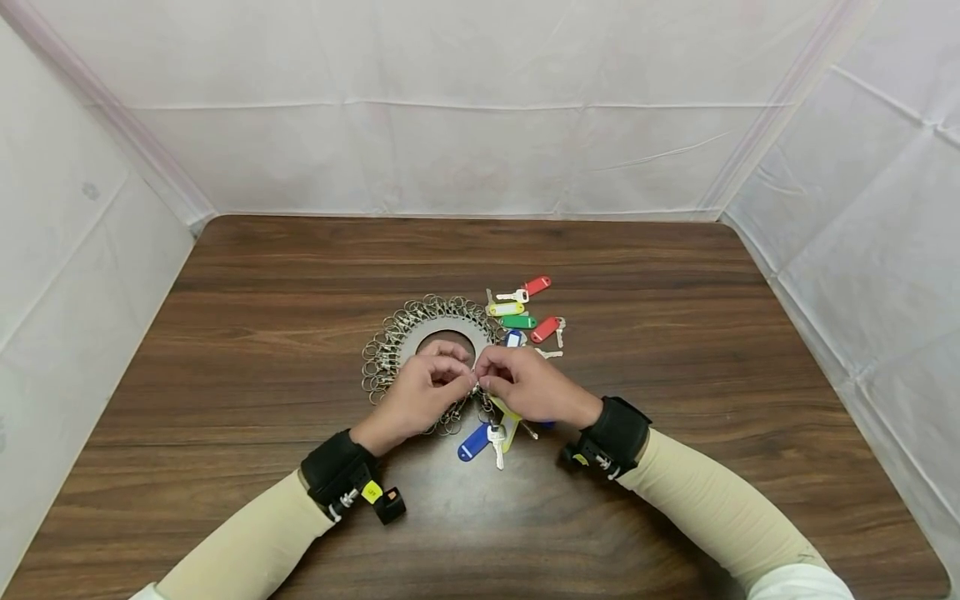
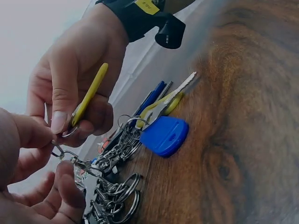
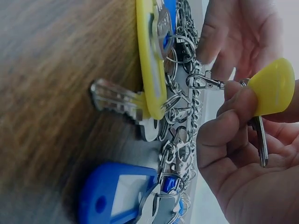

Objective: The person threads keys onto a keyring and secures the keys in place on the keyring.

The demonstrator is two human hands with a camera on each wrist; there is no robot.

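Note:
A metal disc (image 1: 417, 337) hung with several clasps and rings lies mid-table. My left hand (image 1: 457, 377) pinches one small swivel clasp (image 3: 205, 81) at the disc's near right edge. My right hand (image 1: 489, 377) meets it fingertip to fingertip and pinches a yellow key tag (image 3: 273, 86) with its key (image 3: 259, 142) and split ring (image 2: 70, 132) right at that clasp. Below the hands, a blue tag (image 1: 474, 442), a silver key (image 1: 497, 442) and another yellow tag (image 1: 510, 423) hang from the disc onto the wood.
Loose tagged keys lie just beyond the disc on the right: a red tag (image 1: 536, 286), a yellow one (image 1: 506, 308), a green one (image 1: 517, 322), another red (image 1: 545, 329) and a blue (image 1: 513, 337). White fabric walls enclose the brown wooden table (image 1: 675, 350).

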